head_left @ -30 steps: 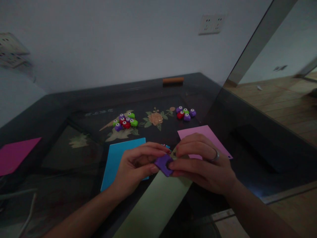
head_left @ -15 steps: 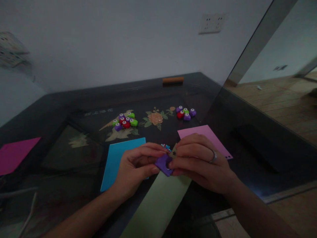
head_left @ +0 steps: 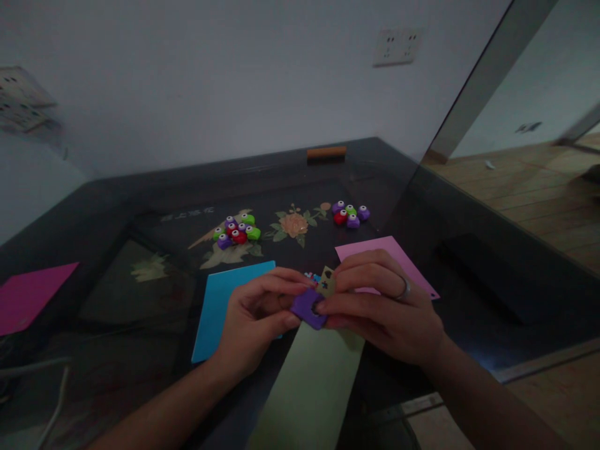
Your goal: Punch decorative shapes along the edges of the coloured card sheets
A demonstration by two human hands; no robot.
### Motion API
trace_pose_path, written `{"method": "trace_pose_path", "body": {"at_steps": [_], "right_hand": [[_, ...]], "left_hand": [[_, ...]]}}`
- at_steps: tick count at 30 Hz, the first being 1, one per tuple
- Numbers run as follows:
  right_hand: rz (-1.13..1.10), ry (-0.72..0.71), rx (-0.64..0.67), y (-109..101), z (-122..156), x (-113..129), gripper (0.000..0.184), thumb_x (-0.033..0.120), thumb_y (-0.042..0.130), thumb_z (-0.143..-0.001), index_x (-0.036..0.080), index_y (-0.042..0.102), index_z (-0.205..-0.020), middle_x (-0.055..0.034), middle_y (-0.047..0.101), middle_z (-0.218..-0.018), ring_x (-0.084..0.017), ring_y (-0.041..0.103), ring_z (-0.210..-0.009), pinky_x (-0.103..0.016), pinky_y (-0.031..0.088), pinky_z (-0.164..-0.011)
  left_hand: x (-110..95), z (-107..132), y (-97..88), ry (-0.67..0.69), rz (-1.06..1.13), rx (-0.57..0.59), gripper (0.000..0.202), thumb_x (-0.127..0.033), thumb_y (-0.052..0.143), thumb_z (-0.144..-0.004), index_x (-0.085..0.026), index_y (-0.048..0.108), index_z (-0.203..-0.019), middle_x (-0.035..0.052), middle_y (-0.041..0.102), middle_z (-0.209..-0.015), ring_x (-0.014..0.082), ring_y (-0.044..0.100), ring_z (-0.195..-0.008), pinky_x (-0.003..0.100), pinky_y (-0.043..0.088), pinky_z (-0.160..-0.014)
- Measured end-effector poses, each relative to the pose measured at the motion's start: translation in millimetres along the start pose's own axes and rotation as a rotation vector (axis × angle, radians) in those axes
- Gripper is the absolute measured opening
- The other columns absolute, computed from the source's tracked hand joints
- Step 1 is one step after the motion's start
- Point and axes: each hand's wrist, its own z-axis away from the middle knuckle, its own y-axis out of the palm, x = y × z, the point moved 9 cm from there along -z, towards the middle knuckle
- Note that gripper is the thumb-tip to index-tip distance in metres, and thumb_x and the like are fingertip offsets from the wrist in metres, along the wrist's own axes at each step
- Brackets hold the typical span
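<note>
A purple craft paper punch (head_left: pixel 305 306) is gripped between my two hands above the table. The fingers and thumb of my left hand (head_left: pixel 262 306) pinch its left side. My right hand (head_left: pixel 382 303), with a ring on one finger, presses on the punch's button side and also touches the pale green paper sheet (head_left: pixel 312 381). The sheet passes through the punch; its far corner sticks out beyond, showing small dark shaped holes. Just behind the punch lies a little heap of blue, white and red bits (head_left: pixel 311 276), partly hidden by my fingers.
Blue paper (head_left: pixel 220 300) lies left of my hands, pink paper (head_left: pixel 389 250) to the right, magenta paper (head_left: pixel 35 300) far left. Groups of coloured punches (head_left: pixel 237 231) and more punches (head_left: pixel 349 214) stand farther back. A brown roll (head_left: pixel 327 152) is near the wall. A dark flat object (head_left: pixel 482 275) lies right.
The green sheet has swung a little to the right at its near end, and more of its punched corner now shows past the punch. Both hands keep their grip in nearly the same place.
</note>
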Motion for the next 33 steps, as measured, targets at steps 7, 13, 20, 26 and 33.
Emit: {"method": "trace_pose_path", "body": {"at_steps": [7,13,20,26,33], "right_hand": [[0.005,0.018,0.004,-1.4,-3.8,2.5,0.011,0.021,0.06,-0.083,0.018,0.066,-0.091,-0.0035,0.062,-0.08,-0.016,0.057,-0.082,-0.031,0.05,-0.075],[0.016,0.035,0.016,-0.9,-5.0,2.5,0.009,0.022,0.06,-0.083,0.02,0.066,-0.089,-0.0031,0.062,-0.079,-0.016,0.057,-0.081,-0.031,0.05,-0.073],[-0.099,0.185,-0.078,-8.1,-1.0,-21.0,0.025,0.03,0.071,-0.073,0.022,0.064,-0.095,-0.004,0.061,-0.091,-0.019,0.057,-0.092,-0.036,0.048,-0.081],[-0.593,0.638,0.112,21.8,14.4,-66.3,0.046,0.028,0.067,-0.077,0.021,0.05,-0.118,-0.0022,0.064,-0.087,-0.015,0.063,-0.08,-0.027,0.051,-0.067],[-0.784,0.81,0.102,24.8,22.1,-76.7,0.03,0.018,0.068,-0.074,0.016,0.058,-0.102,0.0038,0.058,-0.066,-0.008,0.057,-0.057,-0.017,0.044,-0.049]], "left_hand": [[1.4,4.9,-4.6,0.031,-0.035,-0.014,0.021,-0.019,0.074,-0.068,-0.028,0.072,-0.087,0.0034,0.066,-0.094,0.0167,0.062,-0.087,0.024,0.053,-0.07],[3.2,5.3,-5.6,0.019,-0.047,-0.01,0.02,-0.022,0.074,-0.069,-0.029,0.071,-0.088,0.0028,0.065,-0.095,0.0165,0.061,-0.087,0.024,0.053,-0.072],[3.8,3.8,-5.5,0.023,-0.013,-0.006,0.02,-0.021,0.073,-0.07,-0.029,0.07,-0.088,0.0013,0.064,-0.095,0.0147,0.061,-0.087,0.021,0.051,-0.07],[-0.8,4.3,-10.2,0.034,-0.066,-0.051,0.018,-0.025,0.074,-0.069,-0.029,0.071,-0.086,0.0025,0.066,-0.094,0.0171,0.061,-0.085,0.025,0.052,-0.068],[-6.4,0.8,-14.2,0.101,-0.102,-0.068,0.018,-0.023,0.072,-0.071,-0.027,0.07,-0.088,0.0025,0.066,-0.094,0.017,0.06,-0.088,0.026,0.051,-0.072]]}}
